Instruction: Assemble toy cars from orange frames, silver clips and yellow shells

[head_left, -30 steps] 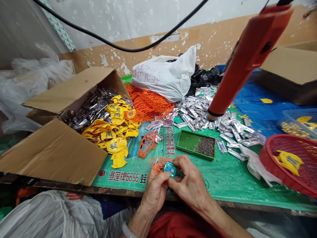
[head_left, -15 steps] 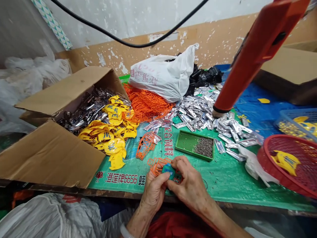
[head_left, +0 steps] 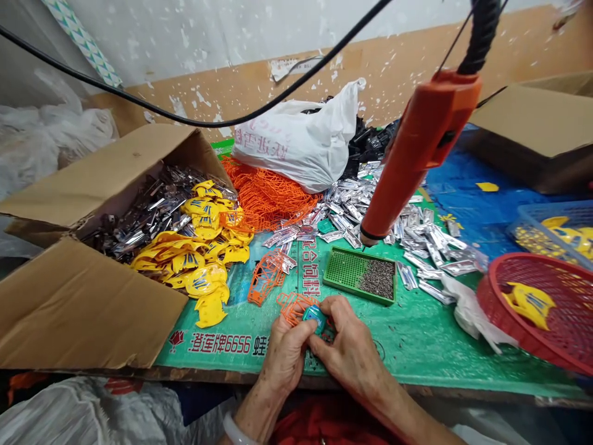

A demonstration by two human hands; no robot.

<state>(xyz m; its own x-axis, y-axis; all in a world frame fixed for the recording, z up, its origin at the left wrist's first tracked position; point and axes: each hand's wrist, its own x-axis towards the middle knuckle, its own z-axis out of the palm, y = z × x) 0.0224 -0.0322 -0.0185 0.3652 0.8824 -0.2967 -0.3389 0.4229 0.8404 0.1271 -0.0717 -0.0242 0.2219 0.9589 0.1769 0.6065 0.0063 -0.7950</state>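
Note:
Near the table's front edge, my left hand (head_left: pixel 286 349) and my right hand (head_left: pixel 345 340) meet around a small teal plastic piece (head_left: pixel 314 316) and an orange lattice-like plastic frame (head_left: pixel 294 305). The left thumb presses on the teal piece, and the right fingers close at its right side. How the two parts join is hidden by my fingers. Another orange frame (head_left: pixel 265 279) lies just beyond, with a silvery part against it. To the right of that, a green tray (head_left: pixel 340 272) holds many small screws (head_left: pixel 378 277). Above the tray hangs a red-orange electric screwdriver (head_left: pixel 412 161), tip downward.
At the left, an open cardboard box (head_left: pixel 88 309) spills yellow shells (head_left: pixel 204 281) and dark shiny parts. Orange frames (head_left: pixel 273 198) are heaped under a white bag (head_left: pixel 291 148), beside silvery pieces (head_left: pixel 430 241). A red basket (head_left: pixel 491 290) stands right. A black cable (head_left: pixel 222 123) hangs across.
The hanging screwdriver has swung left and now dangles over the screw tray. The black cable hangs lower. My view has shifted slightly; both hands keep hold of the teal piece and orange frame.

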